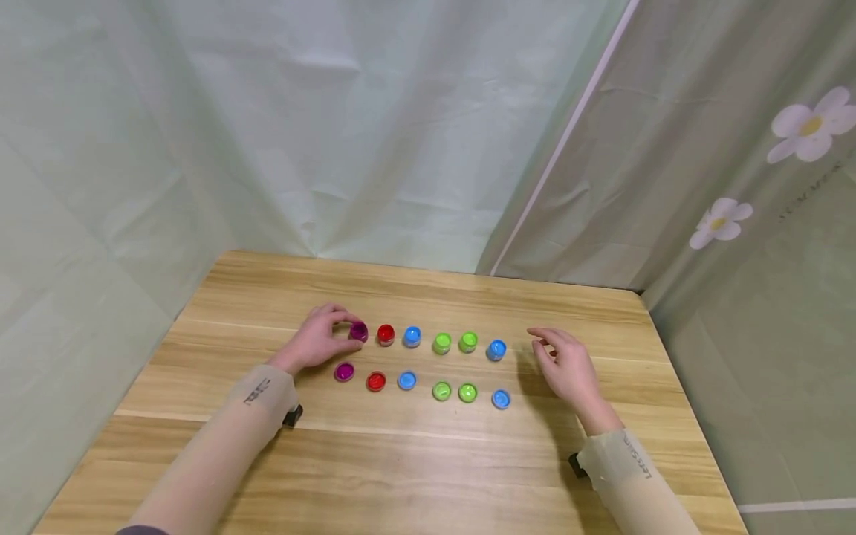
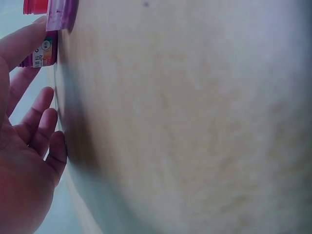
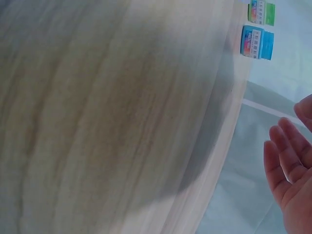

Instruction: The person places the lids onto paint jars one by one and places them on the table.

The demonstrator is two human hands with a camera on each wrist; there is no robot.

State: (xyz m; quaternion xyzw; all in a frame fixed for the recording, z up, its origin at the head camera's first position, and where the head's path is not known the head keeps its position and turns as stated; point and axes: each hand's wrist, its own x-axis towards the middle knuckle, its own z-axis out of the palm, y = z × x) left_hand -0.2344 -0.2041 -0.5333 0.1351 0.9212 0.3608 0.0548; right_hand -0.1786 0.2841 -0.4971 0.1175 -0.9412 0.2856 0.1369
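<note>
My left hand (image 1: 319,339) pinches a small purple paint jar (image 1: 359,331) between thumb and fingertips at the left end of a row of open jars. The jar's label shows in the left wrist view, where the purple jar (image 2: 44,54) is partly behind the thumb and a purple lid (image 2: 60,13). To its right stand a red jar (image 1: 386,334), a blue jar (image 1: 412,336), two green jars and another blue jar (image 1: 496,350). My right hand (image 1: 570,369) hovers to the right of that last jar, fingers loosely bent, holding nothing.
In front of the jars lies a row of matching lids, from a purple lid (image 1: 344,371) and red lid (image 1: 376,382) to a blue lid (image 1: 501,399). Everything rests on a wooden table (image 1: 401,475). Pale curtains (image 1: 401,148) hang behind and beside it.
</note>
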